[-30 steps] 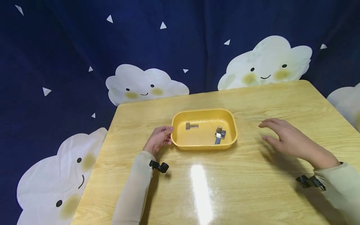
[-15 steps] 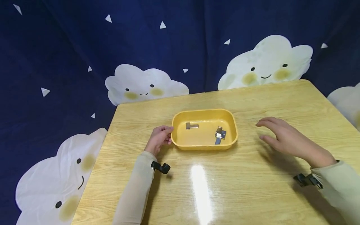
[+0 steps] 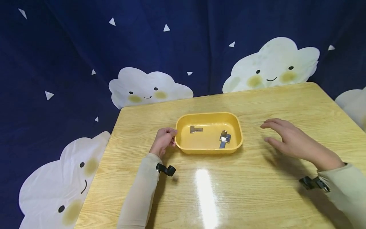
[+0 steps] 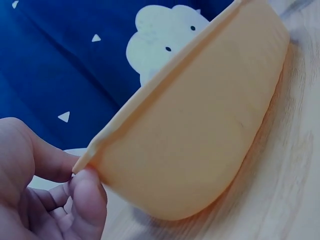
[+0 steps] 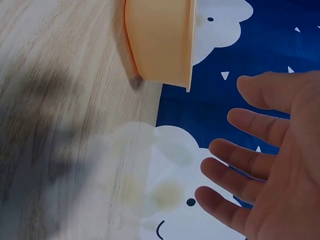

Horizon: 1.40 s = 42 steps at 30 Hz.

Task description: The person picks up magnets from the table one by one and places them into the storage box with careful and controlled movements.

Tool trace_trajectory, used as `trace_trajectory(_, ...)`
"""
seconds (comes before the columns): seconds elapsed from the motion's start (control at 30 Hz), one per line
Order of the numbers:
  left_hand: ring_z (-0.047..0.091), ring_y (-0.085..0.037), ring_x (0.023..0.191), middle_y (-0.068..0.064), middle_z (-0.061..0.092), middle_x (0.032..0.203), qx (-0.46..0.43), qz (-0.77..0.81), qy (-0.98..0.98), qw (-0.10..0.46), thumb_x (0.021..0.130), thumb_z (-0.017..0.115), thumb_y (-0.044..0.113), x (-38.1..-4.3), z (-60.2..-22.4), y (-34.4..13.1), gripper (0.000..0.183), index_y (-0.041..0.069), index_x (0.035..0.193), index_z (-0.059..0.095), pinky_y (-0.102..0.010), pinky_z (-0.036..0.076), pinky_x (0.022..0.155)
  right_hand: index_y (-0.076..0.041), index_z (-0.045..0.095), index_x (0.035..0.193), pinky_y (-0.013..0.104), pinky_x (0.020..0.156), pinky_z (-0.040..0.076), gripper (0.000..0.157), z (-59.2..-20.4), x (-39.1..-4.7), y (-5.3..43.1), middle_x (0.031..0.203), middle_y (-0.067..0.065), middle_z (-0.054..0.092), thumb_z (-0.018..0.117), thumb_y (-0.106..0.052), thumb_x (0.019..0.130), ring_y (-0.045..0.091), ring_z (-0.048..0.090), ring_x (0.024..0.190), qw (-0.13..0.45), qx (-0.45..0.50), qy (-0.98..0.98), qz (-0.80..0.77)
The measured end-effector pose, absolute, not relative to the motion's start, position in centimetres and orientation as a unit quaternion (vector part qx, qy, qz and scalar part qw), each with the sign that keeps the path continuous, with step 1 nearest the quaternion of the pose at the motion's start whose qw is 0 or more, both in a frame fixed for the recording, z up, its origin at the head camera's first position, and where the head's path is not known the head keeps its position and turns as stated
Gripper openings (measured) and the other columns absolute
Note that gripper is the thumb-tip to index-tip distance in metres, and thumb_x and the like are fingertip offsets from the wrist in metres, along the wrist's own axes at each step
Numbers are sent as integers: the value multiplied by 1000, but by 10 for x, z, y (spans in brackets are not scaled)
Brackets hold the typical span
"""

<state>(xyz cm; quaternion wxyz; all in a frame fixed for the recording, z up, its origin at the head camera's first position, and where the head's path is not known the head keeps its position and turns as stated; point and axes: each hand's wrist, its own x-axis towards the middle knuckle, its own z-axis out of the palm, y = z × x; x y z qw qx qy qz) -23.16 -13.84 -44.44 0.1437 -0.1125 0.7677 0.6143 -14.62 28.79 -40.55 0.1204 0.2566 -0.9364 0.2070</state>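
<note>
A yellow rounded tray (image 3: 209,151) stands on the wooden table. My left hand (image 3: 163,141) pinches its left end by the rim between thumb and fingers, as the left wrist view shows close up. Inside the tray, a small T-shaped silver metal piece (image 3: 196,129) lies toward the back left. A cluster of overlapping shiny metal pieces (image 3: 225,138) lies toward the front right; their exact kind is too small to tell. To the right of the tray, apart from it, my right hand (image 3: 294,141) hovers above the table with relaxed, spread fingers and holds nothing.
The light wooden table (image 3: 243,190) carries a bright glare streak in front of the tray. A dark blue curtain (image 3: 200,38) printed with white clouds hangs behind and to the left of it. Each wrist wears a small black camera mount (image 3: 166,169).
My right hand has drifted slightly left, closer to the tray. My left forearm has shifted a little to the right while the pinch on the rim stays. The metal pieces lie as before.
</note>
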Motion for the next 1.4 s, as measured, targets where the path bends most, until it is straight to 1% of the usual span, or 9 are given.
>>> trace_trajectory(0.1, 50, -9, 51, -1, 54, 69, -109, 612, 771, 136, 98, 58, 15, -233, -445, -136, 19, -3, 100, 63, -20, 46, 50, -4, 62, 120, 55, 94, 43, 36, -406, -144, 289, 125, 20, 61, 74, -10, 87, 40, 55, 117, 118, 255, -937, 206)
trace_trajectory(0.23, 50, -9, 51, -3, 54, 71, -106, 612, 772, 133, 98, 57, 15, -236, -445, -134, 20, -4, 101, 62, -20, 46, 50, -4, 63, 120, 55, 96, 43, 36, -406, -142, 291, 126, 20, 61, 74, -9, 86, 41, 55, 118, 116, 253, -937, 211)
trace_trajectory(0.37, 51, -10, 53, -2, 54, 73, -103, 610, 774, 138, 99, 56, 17, -240, -445, -131, 20, -3, 101, 61, -21, 47, 52, -4, 61, 122, 56, 95, 43, 36, -407, -139, 294, 128, 21, 59, 73, -12, 89, 42, 54, 119, 108, 250, -939, 208)
trace_trajectory(0.6, 50, -9, 54, 0, 52, 72, -103, 611, 774, 130, 99, 55, 16, -248, -446, -128, 19, -2, 99, 61, -20, 47, 52, -4, 61, 122, 57, 93, 43, 34, -408, -137, 294, 128, 22, 59, 70, -14, 91, 43, 53, 119, 105, 256, -939, 205)
trace_trajectory(0.83, 50, -10, 56, -2, 52, 75, -108, 600, 783, 125, 99, 56, 19, -255, -447, -127, 20, 0, 100, 63, -20, 47, 52, -4, 62, 121, 56, 96, 43, 34, -407, -136, 290, 128, 20, 60, 72, -12, 90, 42, 53, 120, 104, 252, -939, 211)
trace_trajectory(1.1, 50, -12, 56, -4, 53, 78, -109, 593, 789, 116, 101, 54, 19, -265, -449, -126, 24, -3, 104, 63, -22, 47, 54, -4, 62, 122, 54, 95, 44, 36, -405, -141, 284, 126, 19, 61, 73, -11, 88, 40, 56, 118, 107, 264, -938, 199)
trace_trajectory(1.4, 49, -10, 54, -1, 50, 70, -105, 578, 804, 91, 101, 55, 20, -274, -446, -118, 26, -5, 102, 63, -22, 47, 52, -4, 61, 123, 56, 95, 44, 34, -408, -143, 279, 127, 18, 62, 70, -13, 92, 40, 54, 119, 82, 255, -942, 203)
